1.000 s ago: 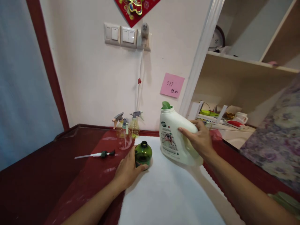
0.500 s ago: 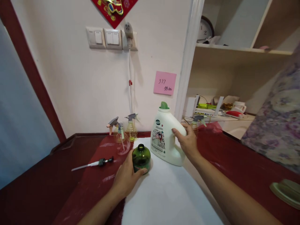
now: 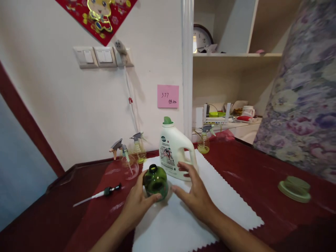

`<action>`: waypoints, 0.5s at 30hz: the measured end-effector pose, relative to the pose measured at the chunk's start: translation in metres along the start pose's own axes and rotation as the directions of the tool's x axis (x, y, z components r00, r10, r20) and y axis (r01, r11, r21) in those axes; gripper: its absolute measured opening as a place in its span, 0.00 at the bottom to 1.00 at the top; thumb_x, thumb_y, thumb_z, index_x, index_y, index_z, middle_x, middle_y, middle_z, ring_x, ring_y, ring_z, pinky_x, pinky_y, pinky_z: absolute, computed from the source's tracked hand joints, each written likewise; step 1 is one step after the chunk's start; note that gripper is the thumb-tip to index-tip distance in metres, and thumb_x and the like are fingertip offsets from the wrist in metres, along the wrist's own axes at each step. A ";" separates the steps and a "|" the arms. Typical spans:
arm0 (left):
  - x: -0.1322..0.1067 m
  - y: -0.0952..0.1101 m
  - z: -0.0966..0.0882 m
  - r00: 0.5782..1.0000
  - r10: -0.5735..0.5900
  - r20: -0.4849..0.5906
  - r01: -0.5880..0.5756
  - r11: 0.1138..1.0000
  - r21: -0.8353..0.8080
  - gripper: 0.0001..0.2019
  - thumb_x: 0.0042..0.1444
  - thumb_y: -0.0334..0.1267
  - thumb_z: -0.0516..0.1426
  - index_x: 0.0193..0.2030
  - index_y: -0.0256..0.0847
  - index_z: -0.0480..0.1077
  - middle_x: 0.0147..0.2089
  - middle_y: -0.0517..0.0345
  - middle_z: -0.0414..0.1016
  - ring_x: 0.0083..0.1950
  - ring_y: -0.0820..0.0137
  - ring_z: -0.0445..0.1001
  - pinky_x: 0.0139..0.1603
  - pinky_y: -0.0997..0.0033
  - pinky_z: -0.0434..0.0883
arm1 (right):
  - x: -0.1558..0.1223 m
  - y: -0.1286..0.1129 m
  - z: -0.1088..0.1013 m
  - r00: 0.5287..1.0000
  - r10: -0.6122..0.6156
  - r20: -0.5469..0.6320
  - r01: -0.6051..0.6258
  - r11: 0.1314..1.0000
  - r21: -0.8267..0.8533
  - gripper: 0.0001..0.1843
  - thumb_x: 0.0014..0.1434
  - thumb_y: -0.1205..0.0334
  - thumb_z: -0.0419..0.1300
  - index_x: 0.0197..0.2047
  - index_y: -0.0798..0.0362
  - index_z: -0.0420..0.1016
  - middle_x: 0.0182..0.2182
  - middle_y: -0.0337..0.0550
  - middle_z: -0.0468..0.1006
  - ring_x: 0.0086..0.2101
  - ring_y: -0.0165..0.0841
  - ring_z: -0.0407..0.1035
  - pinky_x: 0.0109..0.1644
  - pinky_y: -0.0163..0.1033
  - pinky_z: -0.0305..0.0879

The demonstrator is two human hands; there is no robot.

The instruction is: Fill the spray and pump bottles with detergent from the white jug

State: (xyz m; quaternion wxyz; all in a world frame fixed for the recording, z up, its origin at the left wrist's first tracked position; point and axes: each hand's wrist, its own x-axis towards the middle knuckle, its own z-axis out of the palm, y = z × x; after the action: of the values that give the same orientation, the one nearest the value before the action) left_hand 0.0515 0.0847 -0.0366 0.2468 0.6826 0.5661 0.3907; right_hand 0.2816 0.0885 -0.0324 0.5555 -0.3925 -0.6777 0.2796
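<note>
My left hand [image 3: 136, 203] is wrapped round a small round green bottle [image 3: 155, 181] with an open neck, standing on a white cloth [image 3: 210, 196]. My right hand [image 3: 195, 194] hovers just to the right of that bottle with fingers spread, holding nothing. Right behind it stands a white detergent jug [image 3: 174, 150] with a green spout and a side handle, upright on the cloth.
A pump head with its long tube [image 3: 98, 194] lies on the red table [image 3: 257, 175] at left. Two spray bottles [image 3: 127, 161] stand by the wall, a third [image 3: 204, 140] further right. A green cap [image 3: 294, 183] lies far right. Flowered fabric [image 3: 301, 98] hangs at right.
My right hand let go of the white jug, which now stands upright, and came down toward the green bottle. The view swung to the right.
</note>
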 end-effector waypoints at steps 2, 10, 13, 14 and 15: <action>-0.006 0.008 0.003 0.998 0.018 0.063 -0.017 1.000 -0.012 0.45 0.52 0.49 0.67 0.72 0.45 0.52 0.69 0.44 0.70 0.70 0.46 0.66 0.67 0.47 0.66 | -0.009 0.009 0.007 0.986 0.073 0.152 -0.088 0.992 0.092 0.47 0.51 0.51 0.72 0.69 0.44 0.55 0.67 0.52 0.64 0.66 0.51 0.59 0.67 0.61 0.58; -0.023 0.023 0.019 0.944 0.148 0.294 -0.099 0.980 -0.175 0.41 0.52 0.46 0.69 0.69 0.47 0.57 0.66 0.49 0.72 0.64 0.54 0.72 0.64 0.58 0.70 | -0.021 0.023 0.013 0.927 0.107 0.359 -0.205 0.947 0.247 0.57 0.42 0.49 0.77 0.70 0.48 0.56 0.67 0.55 0.66 0.65 0.53 0.61 0.70 0.63 0.54; -0.022 0.024 0.013 0.922 0.114 0.370 -0.038 0.978 -0.206 0.50 0.47 0.46 0.73 0.73 0.47 0.53 0.70 0.48 0.68 0.68 0.53 0.69 0.68 0.57 0.67 | -0.024 0.026 0.016 0.943 0.090 0.321 -0.147 0.977 0.156 0.53 0.43 0.51 0.76 0.69 0.47 0.58 0.67 0.56 0.66 0.66 0.55 0.60 0.70 0.65 0.53; -0.020 0.025 0.007 0.916 0.095 0.389 -0.028 0.984 -0.174 0.53 0.43 0.45 0.74 0.73 0.48 0.53 0.72 0.48 0.66 0.71 0.52 0.66 0.70 0.56 0.64 | -0.025 0.027 0.017 0.945 0.081 0.318 -0.131 0.981 0.140 0.53 0.44 0.51 0.75 0.69 0.47 0.58 0.67 0.56 0.66 0.66 0.55 0.60 0.70 0.66 0.53; -0.018 0.026 -0.002 0.915 0.068 0.397 -0.022 0.992 -0.120 0.54 0.41 0.44 0.75 0.73 0.48 0.55 0.73 0.48 0.65 0.72 0.52 0.64 0.72 0.55 0.61 | -0.025 0.027 0.018 0.944 0.075 0.321 -0.122 0.984 0.130 0.53 0.44 0.51 0.75 0.69 0.46 0.58 0.67 0.56 0.66 0.66 0.56 0.60 0.70 0.67 0.52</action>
State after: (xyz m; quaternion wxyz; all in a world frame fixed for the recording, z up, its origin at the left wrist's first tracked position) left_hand 0.0646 0.0607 -0.0197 0.3866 0.7458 0.4647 0.2799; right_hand 0.2719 0.0826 -0.0720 0.4534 -0.3339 -0.7143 0.4155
